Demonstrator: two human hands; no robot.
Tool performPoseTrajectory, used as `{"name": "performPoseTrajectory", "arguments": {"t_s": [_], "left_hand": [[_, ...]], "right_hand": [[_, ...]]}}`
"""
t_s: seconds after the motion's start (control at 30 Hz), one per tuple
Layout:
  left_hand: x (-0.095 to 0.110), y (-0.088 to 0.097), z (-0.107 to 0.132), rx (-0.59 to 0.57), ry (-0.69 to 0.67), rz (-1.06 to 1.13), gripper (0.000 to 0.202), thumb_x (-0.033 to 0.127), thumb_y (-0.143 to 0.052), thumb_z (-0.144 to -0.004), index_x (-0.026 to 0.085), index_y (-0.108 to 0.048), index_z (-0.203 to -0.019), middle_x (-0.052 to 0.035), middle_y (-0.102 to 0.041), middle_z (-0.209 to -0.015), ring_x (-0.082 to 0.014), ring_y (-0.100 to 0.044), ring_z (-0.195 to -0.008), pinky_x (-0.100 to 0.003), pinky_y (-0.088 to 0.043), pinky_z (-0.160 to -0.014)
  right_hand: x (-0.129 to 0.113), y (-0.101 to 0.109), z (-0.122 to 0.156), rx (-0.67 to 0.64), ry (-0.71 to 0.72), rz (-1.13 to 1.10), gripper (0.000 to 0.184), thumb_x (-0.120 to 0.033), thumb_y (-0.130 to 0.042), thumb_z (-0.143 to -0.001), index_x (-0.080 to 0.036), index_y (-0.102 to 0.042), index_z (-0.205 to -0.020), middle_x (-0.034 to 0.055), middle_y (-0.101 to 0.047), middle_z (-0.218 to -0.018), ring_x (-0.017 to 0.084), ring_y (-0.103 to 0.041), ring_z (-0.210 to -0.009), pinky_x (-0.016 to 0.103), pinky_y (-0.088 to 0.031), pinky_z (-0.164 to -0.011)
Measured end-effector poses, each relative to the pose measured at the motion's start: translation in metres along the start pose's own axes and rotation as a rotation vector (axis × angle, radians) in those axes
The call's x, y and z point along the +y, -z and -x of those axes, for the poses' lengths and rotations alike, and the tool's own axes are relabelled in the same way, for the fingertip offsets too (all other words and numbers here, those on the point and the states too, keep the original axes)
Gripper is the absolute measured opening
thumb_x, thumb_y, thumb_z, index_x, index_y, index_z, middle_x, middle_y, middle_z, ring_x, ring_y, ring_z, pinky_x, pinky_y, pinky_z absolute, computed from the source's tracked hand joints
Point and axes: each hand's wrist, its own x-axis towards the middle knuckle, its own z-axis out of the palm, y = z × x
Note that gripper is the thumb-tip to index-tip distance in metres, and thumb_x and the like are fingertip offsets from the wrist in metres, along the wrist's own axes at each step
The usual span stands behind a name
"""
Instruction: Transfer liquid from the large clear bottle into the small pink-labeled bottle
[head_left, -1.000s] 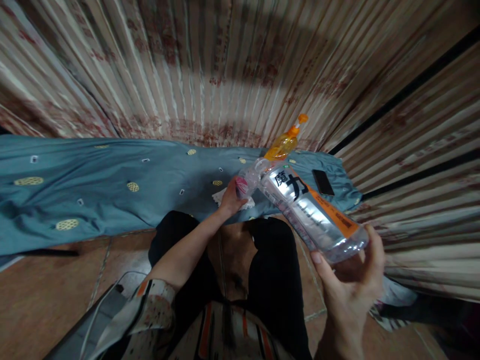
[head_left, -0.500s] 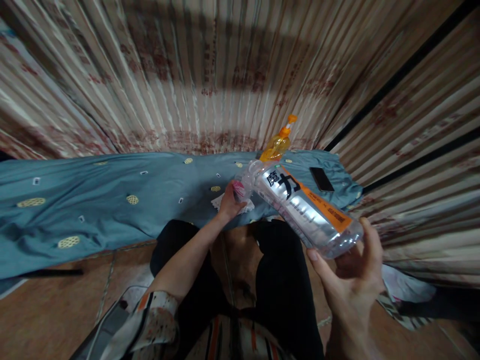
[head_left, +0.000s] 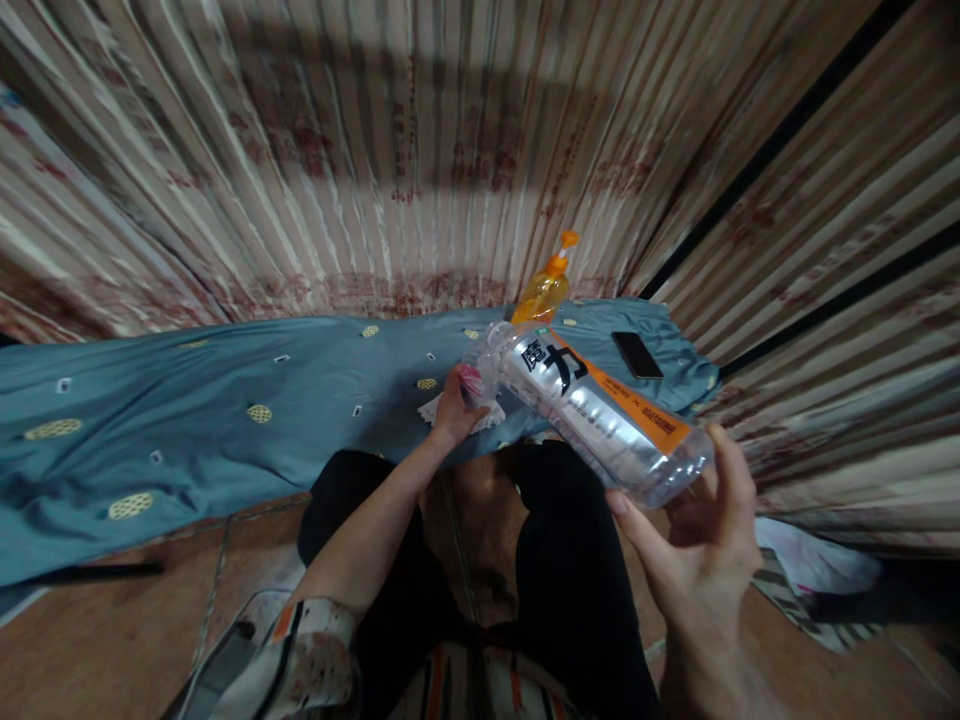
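A clear plastic bottle [head_left: 592, 410] with a silver and orange label lies tilted in the air, its base toward me on the right and its neck pointing left. The fingers and thumb of my right hand [head_left: 697, 545] grip the base. My left hand [head_left: 452, 412] is closed round the neck end, where a pink piece [head_left: 471, 381] shows; I cannot tell whether it is the cap. Beneath that hand, a white scallop-edged cloth or paper [head_left: 491, 416] lies on the blue fabric. Just behind the neck stands an orange pump bottle [head_left: 544, 295].
Blue patterned fabric [head_left: 202, 400] covers a long, low surface before me. A dark phone [head_left: 637, 355] lies on it at the right. Pleated curtains [head_left: 360, 150] hang behind and to the right, with dark poles. My knees are close to the front edge.
The view has shifted slightly, so most things appear a little further left. Both hands keep their hold on the bottle, and its tilt looks nearly the same.
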Motion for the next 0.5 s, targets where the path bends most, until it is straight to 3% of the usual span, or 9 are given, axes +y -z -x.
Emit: {"name": "performPoseTrajectory", "arguments": {"t_s": [0.3, 0.5], "left_hand": [[0.017, 0.007, -0.002, -0.017, 0.091, -0.039, 0.107, 0.020, -0.115, -0.066, 0.023, -0.070, -0.162, -0.0193, -0.082, -0.167, -0.0481, -0.080, -0.163, -0.067, -0.061, -0.148], [0.015, 0.006, -0.002, -0.020, 0.119, -0.020, 0.112, 0.021, -0.116, -0.066, 0.023, -0.067, -0.167, -0.0219, -0.078, -0.175, -0.0512, -0.075, -0.170, -0.073, -0.055, -0.153]], "right_hand": [[0.000, -0.001, 0.001, -0.012, -0.008, 0.008, 0.119, -0.060, -0.116, -0.091, -0.031, -0.059, -0.192, 0.0217, -0.083, -0.167, 0.041, -0.089, -0.144, 0.068, -0.073, -0.129], [-0.001, -0.001, -0.001, -0.007, -0.025, 0.003, 0.119, -0.059, -0.117, -0.089, -0.030, -0.060, -0.190, 0.0214, -0.085, -0.161, 0.042, -0.089, -0.140, 0.068, -0.076, -0.123]]}}
